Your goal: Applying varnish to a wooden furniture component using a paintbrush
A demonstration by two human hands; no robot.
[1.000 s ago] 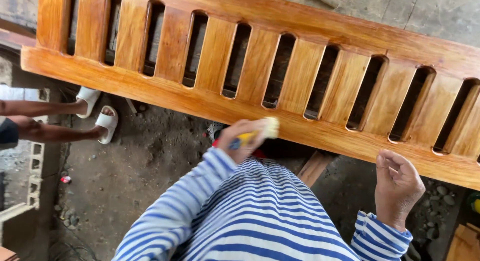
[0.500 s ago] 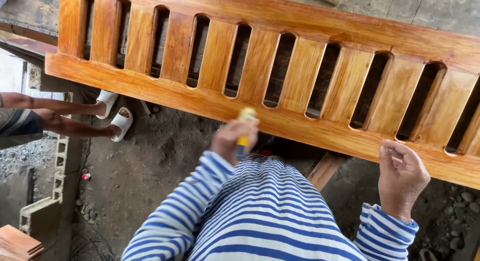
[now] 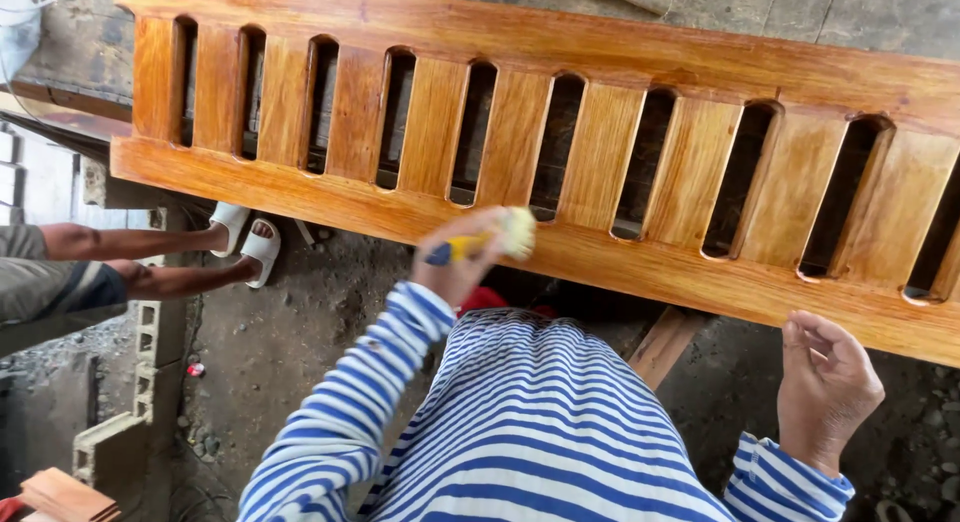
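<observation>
A long slatted wooden panel (image 3: 600,172), orange-brown and glossy, lies across the upper part of the view, with dark slots between its upright slats. The left hand (image 3: 462,260) is closed around a brush (image 3: 490,242) with a yellow and blue handle; the pale bristle head rests on the lower rail of the panel, just below the slots near the panel's middle. The hand itself sits at the near edge of that rail, with its striped blue and white sleeve (image 3: 370,402) running back from it.

The right hand (image 3: 825,387) hangs just below the same lower rail, further toward the panel's right end, and holds nothing. Its fingers are loosely curled, with the fingertips close to the underside edge of the rail; whether they touch the wood cannot be told.

Under the panel, between the two hands, a plain wooden plank (image 3: 665,344) slants down toward the dirt ground. Beyond the panel's left end, another person's legs stretch out in white sandals (image 3: 248,237), and grey concrete blocks (image 3: 130,402) stand below them.
</observation>
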